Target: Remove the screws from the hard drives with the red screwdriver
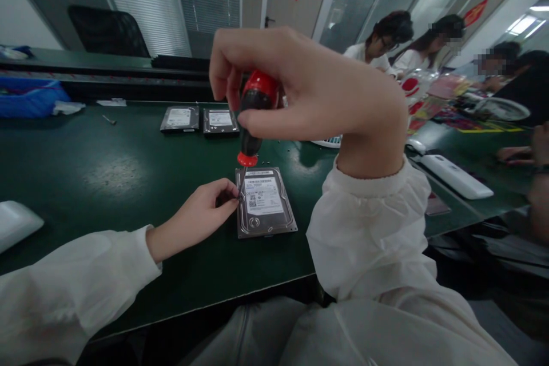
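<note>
A hard drive (268,197) lies label side up on the green table, near its front edge. My right hand (295,86) is wrapped round the red and black handle of a screwdriver (253,120), above the drive. The screwdriver points down, slightly tilted, and its shaft reaches the drive's left edge. Beside that edge, my left hand (214,200) has thumb and forefinger pinched together at the screwdriver's tip. What lies between those fingertips is too small to make out. Several tiny dark screws (266,162) are scattered just behind the drive.
Two more hard drives (180,118) sit farther back on the green table (128,177). A blue bin (32,97) stands at the far left, a white object (17,223) at the left edge. On the right are a white power strip (454,176) and several people seated along the table.
</note>
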`<act>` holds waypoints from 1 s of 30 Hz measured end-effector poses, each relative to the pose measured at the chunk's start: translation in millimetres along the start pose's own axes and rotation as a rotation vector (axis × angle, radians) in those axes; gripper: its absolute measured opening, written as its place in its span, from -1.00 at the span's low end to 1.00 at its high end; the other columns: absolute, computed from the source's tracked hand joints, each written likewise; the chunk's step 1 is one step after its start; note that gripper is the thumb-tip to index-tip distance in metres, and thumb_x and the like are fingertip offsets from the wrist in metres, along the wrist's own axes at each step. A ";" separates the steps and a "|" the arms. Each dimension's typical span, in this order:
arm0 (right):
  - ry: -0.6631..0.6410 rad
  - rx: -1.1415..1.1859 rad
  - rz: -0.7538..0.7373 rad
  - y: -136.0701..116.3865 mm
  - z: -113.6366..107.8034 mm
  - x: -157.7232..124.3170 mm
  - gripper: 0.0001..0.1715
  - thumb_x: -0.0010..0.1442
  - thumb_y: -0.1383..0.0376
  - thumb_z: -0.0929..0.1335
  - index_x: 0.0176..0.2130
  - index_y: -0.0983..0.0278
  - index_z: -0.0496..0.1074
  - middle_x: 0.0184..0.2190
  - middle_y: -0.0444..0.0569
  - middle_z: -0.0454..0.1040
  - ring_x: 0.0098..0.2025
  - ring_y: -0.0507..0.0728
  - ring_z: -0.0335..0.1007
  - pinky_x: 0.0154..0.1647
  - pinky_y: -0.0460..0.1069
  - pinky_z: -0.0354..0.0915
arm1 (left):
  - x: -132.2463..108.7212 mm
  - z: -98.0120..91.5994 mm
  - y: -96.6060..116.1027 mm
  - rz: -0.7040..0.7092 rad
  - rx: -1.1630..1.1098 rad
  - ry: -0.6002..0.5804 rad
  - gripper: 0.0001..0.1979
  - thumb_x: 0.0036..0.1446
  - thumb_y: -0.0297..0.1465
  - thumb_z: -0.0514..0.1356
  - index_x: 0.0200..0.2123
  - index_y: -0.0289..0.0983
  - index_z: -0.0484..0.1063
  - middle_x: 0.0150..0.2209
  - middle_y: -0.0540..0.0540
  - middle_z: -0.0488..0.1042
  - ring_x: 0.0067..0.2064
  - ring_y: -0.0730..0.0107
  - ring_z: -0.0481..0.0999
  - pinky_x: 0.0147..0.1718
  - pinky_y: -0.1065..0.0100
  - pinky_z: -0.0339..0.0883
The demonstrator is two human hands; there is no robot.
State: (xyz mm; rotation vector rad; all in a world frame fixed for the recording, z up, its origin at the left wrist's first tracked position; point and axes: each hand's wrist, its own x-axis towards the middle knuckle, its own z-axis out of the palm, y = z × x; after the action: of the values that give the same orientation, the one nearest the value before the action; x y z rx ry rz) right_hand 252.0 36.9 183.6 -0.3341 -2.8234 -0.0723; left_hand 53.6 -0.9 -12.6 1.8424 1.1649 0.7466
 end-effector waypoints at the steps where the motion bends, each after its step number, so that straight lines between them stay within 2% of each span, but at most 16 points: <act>1: -0.011 0.002 -0.005 0.0 -0.7 -0.6 -0.67 0.21 0.32 0.29 -0.03 0.42 0.35 -0.08 -0.02 0.41 -0.13 -0.03 0.27 -0.03 -0.11 0.24 | 0.0 0.0 0.0 0.002 0.002 -0.001 -0.81 0.24 -0.21 0.18 -0.28 -0.21 0.41 -0.28 -0.01 0.51 -0.22 0.22 0.50 -0.19 0.19 0.35; 6: -0.004 -0.027 0.122 1.3 1.7 0.2 -0.58 0.37 0.06 0.22 -0.04 0.34 0.35 -0.09 -0.05 0.42 -0.16 -0.02 0.27 -0.03 -0.08 0.20 | 0.2 0.2 -1.2 0.006 0.003 0.000 -0.81 0.24 -0.20 0.17 -0.28 -0.20 0.42 -0.27 -0.02 0.53 -0.19 0.21 0.52 -0.18 0.18 0.37; 10: 0.032 -0.002 0.091 1.9 3.1 0.9 -0.75 0.29 0.22 0.29 -0.09 0.32 0.33 -0.07 -0.03 0.43 -0.11 0.00 0.31 -0.04 -0.08 0.23 | 0.1 0.6 -1.3 0.000 -0.004 0.003 -0.81 0.23 -0.20 0.18 -0.28 -0.20 0.42 -0.27 -0.02 0.53 -0.20 0.20 0.52 -0.19 0.18 0.38; 15: 0.039 -0.021 0.119 0.1 0.3 -1.6 -0.70 0.19 0.33 0.31 -0.05 0.36 0.32 -0.04 0.00 0.42 -0.08 0.00 0.32 -0.07 -0.08 0.25 | -0.6 0.0 -1.3 -0.018 -0.011 0.002 -0.80 0.24 -0.19 0.18 -0.27 -0.20 0.42 -0.26 -0.02 0.53 -0.20 0.21 0.53 -0.19 0.18 0.38; 20: 0.004 -0.026 0.155 3.1 1.6 -0.8 -0.59 0.33 0.13 0.27 -0.04 0.42 0.38 -0.15 -0.04 0.45 -0.22 -0.03 0.29 -0.18 -0.08 0.22 | -0.1 -0.3 -5.5 -0.020 -0.011 -0.009 -0.76 0.26 -0.14 0.18 -0.24 -0.19 0.43 -0.26 -0.01 0.53 -0.21 0.23 0.53 -0.20 0.20 0.39; 25: 0.001 0.003 0.082 3.5 0.8 -1.2 -0.68 0.20 0.35 0.30 -0.03 0.42 0.34 -0.08 0.00 0.43 -0.10 0.01 0.35 -0.10 -0.07 0.29 | 0.4 -0.3 -4.9 0.000 0.007 -0.005 -0.76 0.27 -0.15 0.16 -0.25 -0.20 0.42 -0.27 -0.02 0.52 -0.22 0.22 0.52 -0.21 0.21 0.38; 27: -0.015 0.037 0.073 2.0 -0.5 -2.2 -0.67 0.19 0.32 0.32 -0.04 0.40 0.33 -0.06 0.01 0.42 -0.06 0.02 0.36 -0.05 -0.07 0.29 | 0.2 -0.4 -2.7 -0.011 0.016 -0.005 -0.78 0.26 -0.17 0.16 -0.26 -0.20 0.41 -0.27 -0.03 0.52 -0.22 0.22 0.52 -0.22 0.21 0.38; 30: -0.005 0.051 0.100 1.5 -1.1 -3.3 -0.61 0.28 0.16 0.30 -0.02 0.40 0.34 -0.06 0.01 0.43 -0.09 0.00 0.36 -0.09 -0.08 0.27 | -0.2 -0.4 -0.4 -0.010 0.015 0.002 -0.79 0.25 -0.18 0.16 -0.27 -0.20 0.41 -0.27 -0.03 0.53 -0.21 0.21 0.52 -0.21 0.21 0.39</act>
State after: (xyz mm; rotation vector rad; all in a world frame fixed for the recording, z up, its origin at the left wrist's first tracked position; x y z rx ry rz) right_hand 255.8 37.5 183.6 -0.4634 -2.8031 0.0215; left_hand 53.0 -0.9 -12.8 1.8476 1.1833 0.7360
